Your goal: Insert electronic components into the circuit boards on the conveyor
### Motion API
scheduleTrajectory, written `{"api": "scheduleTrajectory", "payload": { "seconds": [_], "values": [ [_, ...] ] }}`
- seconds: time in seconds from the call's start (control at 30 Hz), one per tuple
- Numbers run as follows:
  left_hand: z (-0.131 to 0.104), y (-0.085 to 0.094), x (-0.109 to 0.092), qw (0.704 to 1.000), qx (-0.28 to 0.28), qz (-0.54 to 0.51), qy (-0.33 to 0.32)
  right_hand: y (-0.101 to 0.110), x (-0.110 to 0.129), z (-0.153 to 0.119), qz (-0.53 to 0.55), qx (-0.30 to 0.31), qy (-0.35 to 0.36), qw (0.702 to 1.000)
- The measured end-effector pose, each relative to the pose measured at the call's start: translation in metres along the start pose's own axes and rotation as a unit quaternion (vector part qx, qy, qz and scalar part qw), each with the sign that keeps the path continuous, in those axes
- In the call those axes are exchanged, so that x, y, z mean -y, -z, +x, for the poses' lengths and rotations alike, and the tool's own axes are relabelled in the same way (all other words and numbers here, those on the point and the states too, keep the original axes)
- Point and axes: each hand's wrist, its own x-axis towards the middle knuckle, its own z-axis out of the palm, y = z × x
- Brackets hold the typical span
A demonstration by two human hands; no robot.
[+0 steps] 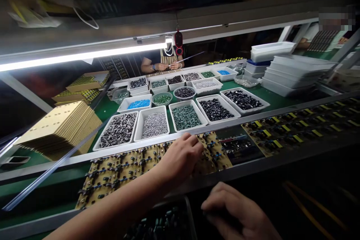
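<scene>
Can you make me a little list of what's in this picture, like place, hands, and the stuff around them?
place: workbench with a green mat under a strip light
left hand: fingers down on a circuit board full of small parts
right hand: low, near the bench edge, beside a dark bin of parts; whether it holds anything cannot be told
trays: white trays of small parts in grey, black, green and blue
left side: stack of tan boards
across the bench: another person's hands

No lettering, label, brand or number is legible on anything in view.
</scene>
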Motion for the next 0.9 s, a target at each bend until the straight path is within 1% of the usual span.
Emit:
{"api": "scheduleTrajectory", "payload": {
  "seconds": [0.1,0.17,0.2,0.3,0.37,0.5,0.57,0.67,0.73,0.77,0.8,0.83,0.87,0.9],
  "values": [
    [-0.001,0.007,-0.002,0.999,0.028,0.015,-0.033,0.011,0.002,0.001,-0.019,-0.020,-0.034,0.999],
    [-0.004,0.011,-0.002,0.998,0.034,0.020,-0.043,0.016,0.003,0.001,-0.024,-0.040,-0.055,0.997],
    [-0.005,0.013,-0.001,0.999,0.023,0.021,-0.041,0.017,0.004,0.000,-0.022,-0.048,-0.067,0.996],
    [-0.009,0.019,0.003,0.998,-0.033,0.040,-0.020,0.022,0.004,0.000,-0.013,-0.055,-0.096,0.994],
    [-0.010,0.021,0.006,0.996,-0.042,0.071,-0.011,0.025,0.002,-0.001,-0.015,-0.056,-0.102,0.993],
    [-0.009,0.022,0.008,0.994,-0.002,0.112,0.002,0.033,-0.006,-0.004,-0.035,-0.074,-0.117,0.990],
    [-0.008,0.020,0.007,0.993,0.001,0.116,0.008,0.037,-0.010,-0.004,-0.040,-0.098,-0.138,0.985],
    [-0.012,0.021,0.002,0.994,-0.034,0.107,0.007,0.044,-0.015,-0.001,-0.018,-0.118,-0.178,0.977],
    [-0.020,0.028,-0.004,0.995,-0.065,0.068,0.018,0.049,-0.019,0.003,-0.021,-0.127,-0.182,0.975],
    [-0.026,0.034,-0.009,0.997,-0.067,0.036,0.034,0.051,-0.021,0.005,-0.042,-0.137,-0.174,0.974],
    [-0.034,0.039,-0.013,0.998,-0.050,-0.001,0.046,0.054,-0.023,0.006,-0.077,-0.148,-0.159,0.973],
    [-0.044,0.044,-0.017,0.998,-0.013,-0.036,0.057,0.056,-0.026,0.008,-0.119,-0.155,-0.143,0.970],
    [-0.056,0.047,-0.021,0.996,0.045,-0.061,0.052,0.059,-0.029,0.009,-0.160,-0.157,-0.127,0.966],
    [-0.068,0.047,-0.024,0.990,0.114,-0.071,0.034,0.061,-0.032,0.010,-0.194,-0.151,-0.114,0.963]
  ]
}}
